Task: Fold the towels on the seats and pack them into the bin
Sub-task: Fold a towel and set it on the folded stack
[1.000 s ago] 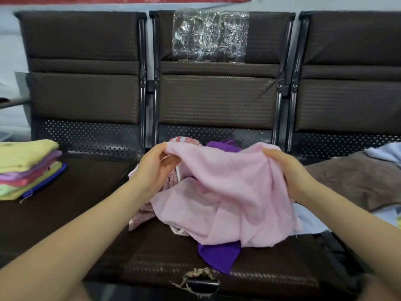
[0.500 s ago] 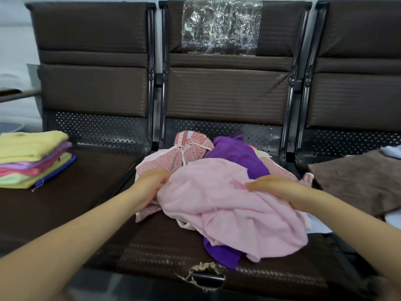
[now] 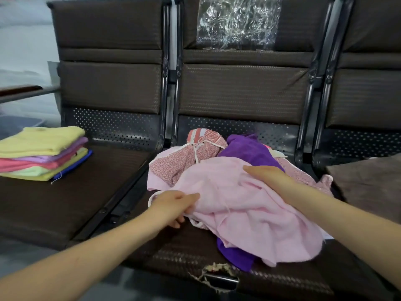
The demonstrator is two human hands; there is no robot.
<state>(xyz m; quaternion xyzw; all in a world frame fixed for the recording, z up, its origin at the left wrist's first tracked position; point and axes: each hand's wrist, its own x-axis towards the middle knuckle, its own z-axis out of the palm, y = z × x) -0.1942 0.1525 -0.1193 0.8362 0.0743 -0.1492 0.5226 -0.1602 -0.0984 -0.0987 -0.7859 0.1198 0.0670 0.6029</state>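
In the head view, the light pink thin cloth towel (image 3: 245, 205), which a second ago was held lifted and stretched between both hands above the heap, is now seen lowered back onto the pile on the middle brown padded seat (image 3: 173, 255). The left hand (image 3: 173, 206) has been moved down and inward to the near left edge of the pink towel, where the cloth is pinched between thumb and curled fingers (image 3: 191, 197). The right hand (image 3: 264, 173) has been laid on top of the towel near its far edge; its fingers look fairly straight, pressed flat on the fabric, though whether any cloth is caught beneath them cannot be told. Under the pink towel a deep purple plush towel (image 3: 247, 151) and a red-and-white patterned cloth (image 3: 195, 157) are left crumpled, and a brown plush towel (image 3: 368, 183) is spread on the right seat. On the left seat a neat stack of folded towels in yellow, lilac, pink and green (image 3: 41, 153) is set, well apart from the heap. No bin is shown. From this it is judged that the pink towel is being regripped for a cleaner edge before folding is begun, and that most of the pile is not yet folded
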